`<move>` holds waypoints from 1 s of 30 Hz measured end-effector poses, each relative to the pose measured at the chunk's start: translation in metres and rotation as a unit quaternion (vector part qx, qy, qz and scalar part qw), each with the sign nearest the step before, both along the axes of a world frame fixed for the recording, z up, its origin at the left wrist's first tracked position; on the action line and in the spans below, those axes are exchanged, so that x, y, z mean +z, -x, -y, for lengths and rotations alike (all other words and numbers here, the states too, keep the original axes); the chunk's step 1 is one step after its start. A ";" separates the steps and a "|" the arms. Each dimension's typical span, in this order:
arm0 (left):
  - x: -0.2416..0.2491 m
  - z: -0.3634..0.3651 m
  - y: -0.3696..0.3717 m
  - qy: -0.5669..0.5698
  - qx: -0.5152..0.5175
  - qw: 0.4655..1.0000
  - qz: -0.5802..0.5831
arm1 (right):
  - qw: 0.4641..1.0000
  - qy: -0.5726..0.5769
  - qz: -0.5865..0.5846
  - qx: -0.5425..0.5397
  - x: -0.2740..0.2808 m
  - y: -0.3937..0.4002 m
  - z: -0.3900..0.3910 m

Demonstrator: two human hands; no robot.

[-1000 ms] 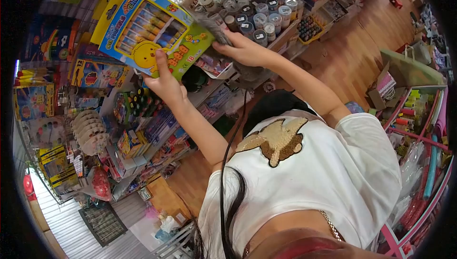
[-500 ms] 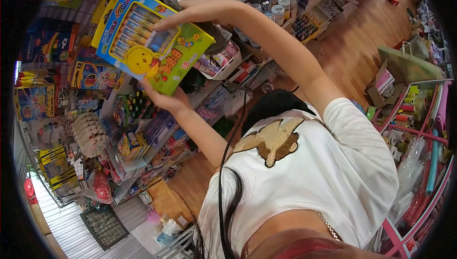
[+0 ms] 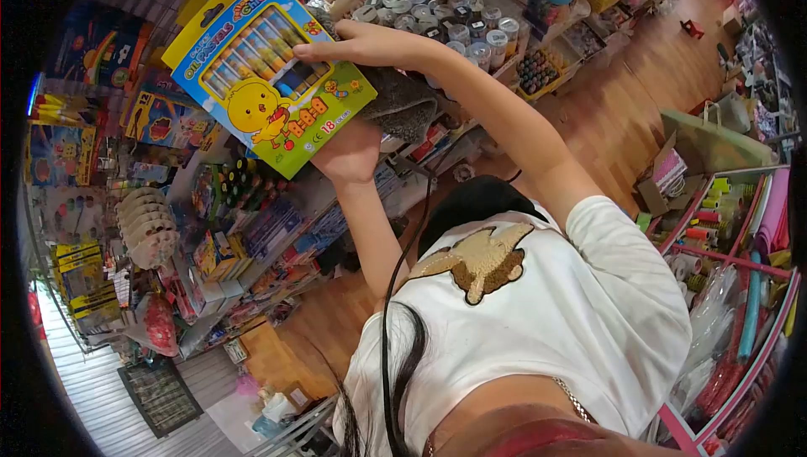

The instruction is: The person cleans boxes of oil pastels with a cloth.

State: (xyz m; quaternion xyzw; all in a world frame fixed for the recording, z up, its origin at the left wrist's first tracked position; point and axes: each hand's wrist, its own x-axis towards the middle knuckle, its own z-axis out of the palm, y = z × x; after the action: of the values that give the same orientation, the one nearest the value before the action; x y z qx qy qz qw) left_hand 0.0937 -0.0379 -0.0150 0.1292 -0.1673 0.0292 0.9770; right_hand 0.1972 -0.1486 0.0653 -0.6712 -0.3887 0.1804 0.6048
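Observation:
A box of oil pastels (image 3: 252,116), blue and green with a yellow chick, is held up in front of a display rack, its front and window towards me. My right hand (image 3: 370,43) grips its right side, with the thumb on the front by the window and the fingers mostly hidden. From below, my left hand (image 3: 349,154) holds the box at its lower right edge; its fingers are hidden behind it. Through the window, a row of pastel sticks shows. Just right of the box, behind my hands, is a dark grey fuzzy item (image 3: 408,108).
Hanging packs (image 3: 88,58) fill the rack at left. Lidded jars (image 3: 458,15) crowd a shelf above my right forearm. A cardboard box (image 3: 664,184) stands on the wooden floor (image 3: 614,104), and pink-framed bins (image 3: 731,264) line the right side.
My left hand has shifted right along the lower edge of the oil pastels box. The box has turned slightly more upright and faces me more directly; my right hand stays on its right side.

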 end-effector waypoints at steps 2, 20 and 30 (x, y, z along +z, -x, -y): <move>-0.005 -0.005 -0.001 0.005 0.026 1.000 -0.010 | 0.998 0.023 0.052 -0.022 -0.002 -0.002 -0.001; 0.024 0.008 0.038 -0.269 0.573 0.768 -0.100 | 0.972 -0.203 0.114 -0.001 0.005 0.074 -0.042; 0.112 -0.045 0.007 -0.715 0.509 0.378 0.294 | 0.879 -0.356 -0.310 0.068 -0.055 0.054 -0.031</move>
State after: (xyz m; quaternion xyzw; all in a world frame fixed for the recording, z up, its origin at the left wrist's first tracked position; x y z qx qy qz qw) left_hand 0.0865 0.0074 0.0972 0.8241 -0.3057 0.4266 0.2131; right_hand 0.1431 -0.1175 0.0101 -0.2922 -0.2636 0.2692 0.8790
